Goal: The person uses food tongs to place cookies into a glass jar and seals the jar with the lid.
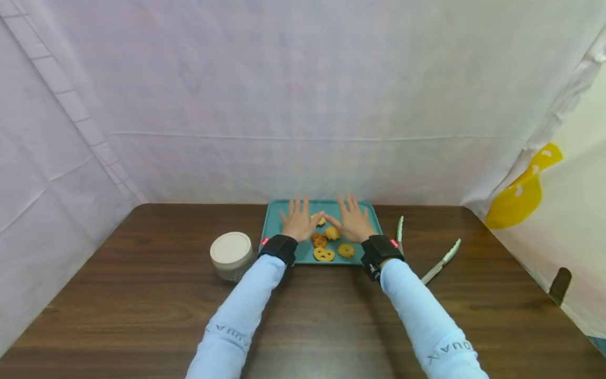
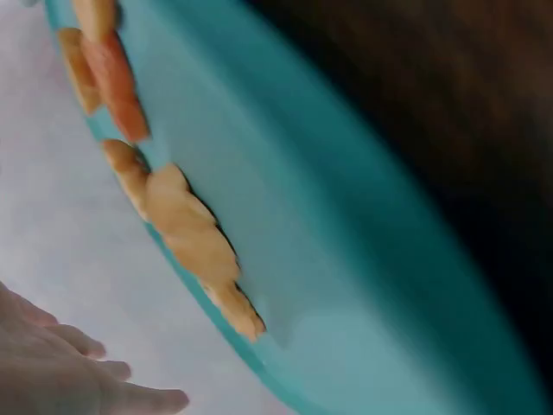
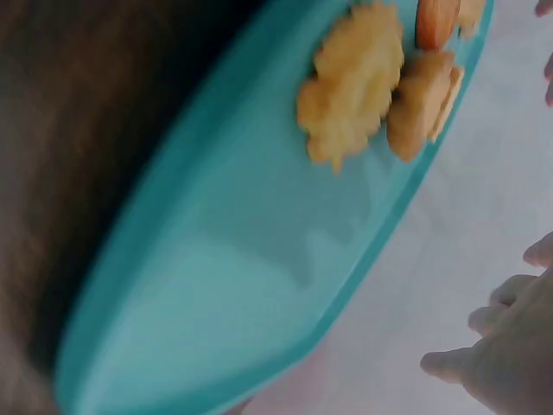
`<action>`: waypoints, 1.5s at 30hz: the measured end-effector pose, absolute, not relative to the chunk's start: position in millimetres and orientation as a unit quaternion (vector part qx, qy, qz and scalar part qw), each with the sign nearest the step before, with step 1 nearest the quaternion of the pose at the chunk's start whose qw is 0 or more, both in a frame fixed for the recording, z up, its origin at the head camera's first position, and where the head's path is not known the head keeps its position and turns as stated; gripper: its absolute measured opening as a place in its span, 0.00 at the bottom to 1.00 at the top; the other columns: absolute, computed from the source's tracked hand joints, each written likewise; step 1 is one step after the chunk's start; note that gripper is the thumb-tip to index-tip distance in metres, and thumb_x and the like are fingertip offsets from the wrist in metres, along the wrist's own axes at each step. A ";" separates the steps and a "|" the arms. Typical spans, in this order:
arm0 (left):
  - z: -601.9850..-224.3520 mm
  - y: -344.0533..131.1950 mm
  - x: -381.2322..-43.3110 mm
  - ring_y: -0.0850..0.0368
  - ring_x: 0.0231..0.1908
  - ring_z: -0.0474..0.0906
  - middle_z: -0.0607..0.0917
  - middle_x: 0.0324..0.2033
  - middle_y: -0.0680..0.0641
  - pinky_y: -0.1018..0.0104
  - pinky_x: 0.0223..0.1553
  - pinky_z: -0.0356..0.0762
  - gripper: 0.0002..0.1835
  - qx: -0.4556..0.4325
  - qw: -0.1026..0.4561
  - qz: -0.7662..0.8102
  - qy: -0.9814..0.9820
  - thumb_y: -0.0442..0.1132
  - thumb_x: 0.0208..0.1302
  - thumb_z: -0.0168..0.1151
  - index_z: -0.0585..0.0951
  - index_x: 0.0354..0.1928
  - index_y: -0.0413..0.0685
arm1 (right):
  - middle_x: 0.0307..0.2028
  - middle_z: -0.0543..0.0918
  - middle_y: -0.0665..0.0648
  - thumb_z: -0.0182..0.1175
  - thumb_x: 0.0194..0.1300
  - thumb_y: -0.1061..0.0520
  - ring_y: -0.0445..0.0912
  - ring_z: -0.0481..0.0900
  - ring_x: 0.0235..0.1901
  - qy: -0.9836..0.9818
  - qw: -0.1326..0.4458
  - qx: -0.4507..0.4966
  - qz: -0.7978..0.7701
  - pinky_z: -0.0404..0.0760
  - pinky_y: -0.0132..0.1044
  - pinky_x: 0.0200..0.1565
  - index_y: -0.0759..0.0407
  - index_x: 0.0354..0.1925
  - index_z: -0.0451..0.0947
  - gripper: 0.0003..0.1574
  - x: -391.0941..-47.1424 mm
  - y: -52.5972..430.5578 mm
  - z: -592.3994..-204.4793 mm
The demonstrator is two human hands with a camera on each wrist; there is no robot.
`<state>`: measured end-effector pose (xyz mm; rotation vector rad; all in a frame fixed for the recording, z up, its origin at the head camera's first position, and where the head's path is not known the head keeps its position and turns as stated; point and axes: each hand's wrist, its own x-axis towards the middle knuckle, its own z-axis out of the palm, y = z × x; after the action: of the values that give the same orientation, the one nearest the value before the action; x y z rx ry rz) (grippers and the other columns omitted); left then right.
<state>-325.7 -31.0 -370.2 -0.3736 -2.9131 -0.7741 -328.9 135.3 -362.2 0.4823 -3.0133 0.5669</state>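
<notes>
Both hands hover over a teal tray (image 1: 275, 223) near the table's far edge, fingers spread and thumbs almost meeting. The left hand (image 1: 298, 223) is over the tray's left half, the right hand (image 1: 354, 225) over its right half; neither holds anything. Several cookies lie between and below them: a pretzel-shaped cookie (image 1: 324, 255), a scalloped cookie with a hole (image 1: 345, 250), a darker orange-brown cookie (image 1: 319, 240) and a golden cookie (image 1: 332, 233). In the right wrist view the scalloped cookie (image 3: 359, 78) lies flat on the tray, apart from the spread fingers.
A round tub with a white lid (image 1: 231, 248) stands left of the tray. To the right lies an opened pair of tongs (image 1: 442, 260), partly hidden by the right forearm. White cloth (image 1: 303, 105) hangs behind the brown table (image 1: 142, 295). A yellow shape (image 1: 518, 200) is on the right-hand cloth.
</notes>
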 end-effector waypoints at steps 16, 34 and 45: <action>-381.2 -44.1 -299.3 0.36 0.61 0.57 0.62 0.62 0.28 0.42 0.64 0.59 0.33 -0.152 0.003 -0.395 -0.906 0.47 0.65 0.47 0.54 0.63 0.30 | 0.65 0.49 0.79 0.41 0.68 0.42 0.66 0.47 0.64 -0.951 -0.009 0.218 0.219 0.54 0.64 0.64 0.72 0.65 0.42 0.44 -300.0 121.1 -379.1; -382.6 -72.7 -245.3 0.35 0.50 0.71 0.75 0.51 0.26 0.41 0.52 0.74 0.23 -0.260 0.042 -0.414 -0.871 0.42 0.66 0.46 0.67 0.55 0.28 | 0.32 0.78 0.64 0.44 0.68 0.47 0.49 0.76 0.30 -0.907 0.001 0.296 0.299 0.80 0.47 0.40 0.75 0.63 0.48 0.39 -275.2 94.7 -381.1; -375.4 -121.0 -221.3 0.39 0.49 0.74 0.77 0.50 0.29 0.44 0.49 0.77 0.24 -0.293 0.014 -0.375 -0.879 0.46 0.66 0.46 0.70 0.53 0.31 | 0.63 0.61 0.71 0.44 0.66 0.41 0.58 0.61 0.60 -0.898 -0.021 0.320 0.303 0.67 0.56 0.61 0.70 0.64 0.49 0.43 -263.1 73.8 -378.8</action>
<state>-221.3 -121.0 -375.4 -0.9131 -2.7391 -1.1673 -263.1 73.8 -378.8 1.0179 -2.8582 0.9645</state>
